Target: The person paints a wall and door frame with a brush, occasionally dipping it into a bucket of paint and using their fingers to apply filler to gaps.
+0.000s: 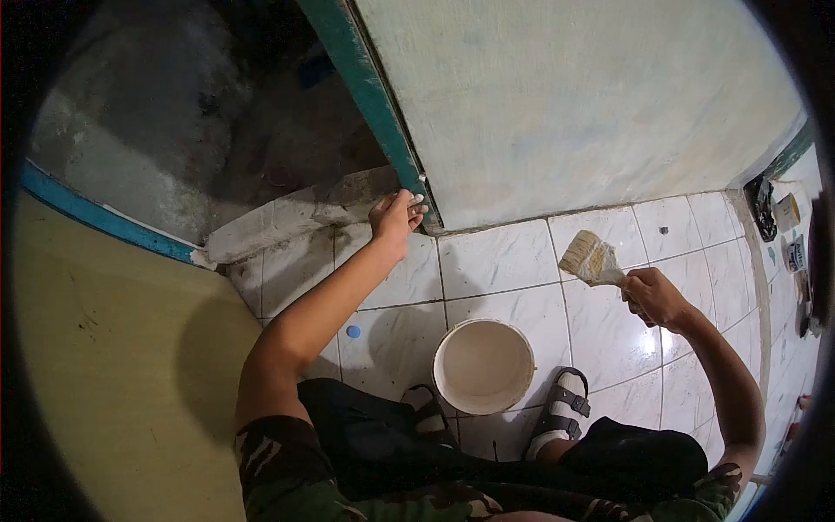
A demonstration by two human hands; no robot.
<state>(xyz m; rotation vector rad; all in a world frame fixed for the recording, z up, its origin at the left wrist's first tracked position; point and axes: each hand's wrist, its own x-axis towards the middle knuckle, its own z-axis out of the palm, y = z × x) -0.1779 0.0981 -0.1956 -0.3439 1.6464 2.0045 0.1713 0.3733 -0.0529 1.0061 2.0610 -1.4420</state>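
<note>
My right hand (658,300) grips the handle of a wide paintbrush (589,258), held above the floor tiles. Its bristles are pale and caked, and they point to the left. My left hand (398,222) is at the lower end of the green door frame (383,104), with its fingers curled in. White shows at its fingertips; whether that is paint or a small object I cannot make out. A white bucket (484,365) stands on the floor between my feet, with pale liquid or coating inside.
A whitish painted wall (574,113) rises beyond the frame. Left of it, a doorway with a raised sill (296,213) opens onto a dark room. A yellow wall (113,365) is at the left. A blue cap (353,331) lies on the tiles; a black bag (763,209) and containers stand far right.
</note>
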